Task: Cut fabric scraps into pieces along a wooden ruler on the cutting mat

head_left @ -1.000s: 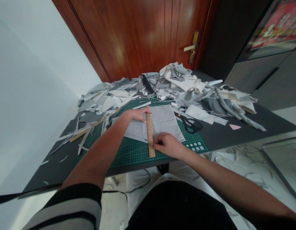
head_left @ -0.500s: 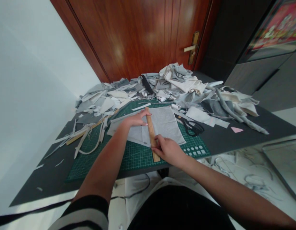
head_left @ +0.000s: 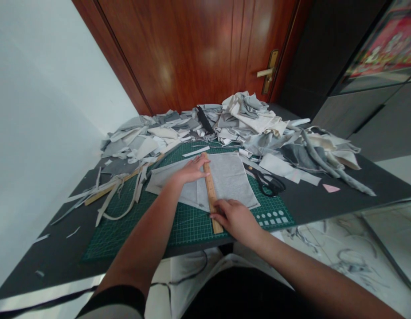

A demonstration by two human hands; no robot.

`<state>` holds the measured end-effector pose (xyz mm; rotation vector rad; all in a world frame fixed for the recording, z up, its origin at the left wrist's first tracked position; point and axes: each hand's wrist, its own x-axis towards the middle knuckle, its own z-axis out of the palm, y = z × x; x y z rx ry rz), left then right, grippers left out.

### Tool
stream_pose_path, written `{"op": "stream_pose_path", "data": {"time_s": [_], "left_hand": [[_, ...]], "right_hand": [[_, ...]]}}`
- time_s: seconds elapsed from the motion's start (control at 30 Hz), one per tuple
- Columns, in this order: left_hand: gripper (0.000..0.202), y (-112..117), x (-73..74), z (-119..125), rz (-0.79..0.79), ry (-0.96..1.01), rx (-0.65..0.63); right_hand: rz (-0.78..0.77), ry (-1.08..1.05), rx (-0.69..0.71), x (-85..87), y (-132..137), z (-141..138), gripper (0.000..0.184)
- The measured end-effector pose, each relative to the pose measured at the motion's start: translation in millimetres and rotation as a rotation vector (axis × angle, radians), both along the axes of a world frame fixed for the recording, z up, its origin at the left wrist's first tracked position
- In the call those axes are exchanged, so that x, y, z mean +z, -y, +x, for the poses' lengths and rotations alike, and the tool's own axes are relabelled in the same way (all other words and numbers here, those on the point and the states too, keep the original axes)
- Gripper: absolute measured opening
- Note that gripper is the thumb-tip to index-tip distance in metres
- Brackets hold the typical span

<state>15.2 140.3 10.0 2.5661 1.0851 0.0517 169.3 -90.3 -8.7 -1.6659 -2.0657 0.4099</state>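
Note:
A wooden ruler [head_left: 210, 189] lies lengthwise across a light grey piece of fabric [head_left: 230, 175], its near end reaching past the fabric onto the green cutting mat [head_left: 188, 226]. My left hand [head_left: 192, 170] rests on the fabric by the ruler's far end, thumb and fingers spread and touching the ruler. Near the lower end, my right hand [head_left: 235, 218] has its fingers bent and its thumb closed against the ruler's right edge. Black-handled scissors [head_left: 270, 182] lie just right of the fabric, the blades partly covered by scraps.
A heap of grey and cream fabric scraps [head_left: 252, 115] runs along the back of the dark table [head_left: 311, 206]. Narrow fabric strips [head_left: 122, 208] and a wooden stick [head_left: 99, 195] lie on the left. A pink scrap [head_left: 330, 188] sits at the right. Behind stands a wooden door [head_left: 178, 53].
The camera view has shifted slightly, so the table appears a little lower. Both hands keep their places on the ruler and fabric.

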Motion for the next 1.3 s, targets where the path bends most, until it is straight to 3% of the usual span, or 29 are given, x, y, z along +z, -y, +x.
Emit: {"op": "stream_pose_path", "data": {"time_s": [0.1,0.23,0.37,0.6,0.7,0.93,1.17,1.3], "left_hand": [[0.063,7,-5.8,4,0.099,0.045,0.081],[0.055,12,-10.3,8,0.155,0.062,0.106],[0.045,16,-10.1,10,0.195,0.068,0.129],[0.026,35,-0.6,15,0.23,0.019,0.073],[0.034,46,1.4,11,0.168,0.013,0.03],[0.078,79,7.6,-9,0.08,0.031,-0.02],[0.076,100,18.8,-10,0.031,-0.004,-0.059],[0.09,99,21.3,-7,-0.007,0.005,-0.022]], "right_hand": [[-0.045,0.037,-0.066,5.5,-3,-3,0.027],[-0.051,-0.005,0.042,9.3,1,5,0.03],[-0.027,-0.122,0.232,6.2,13,18,0.064],[-0.026,-0.093,0.236,3.5,11,20,0.055],[-0.016,-0.093,0.233,3.3,10,20,0.055],[0.016,-0.059,0.194,-0.1,15,18,0.054],[0.05,-0.033,0.217,0.1,17,19,0.055],[0.051,-0.056,0.225,3.4,22,17,0.055]]}}
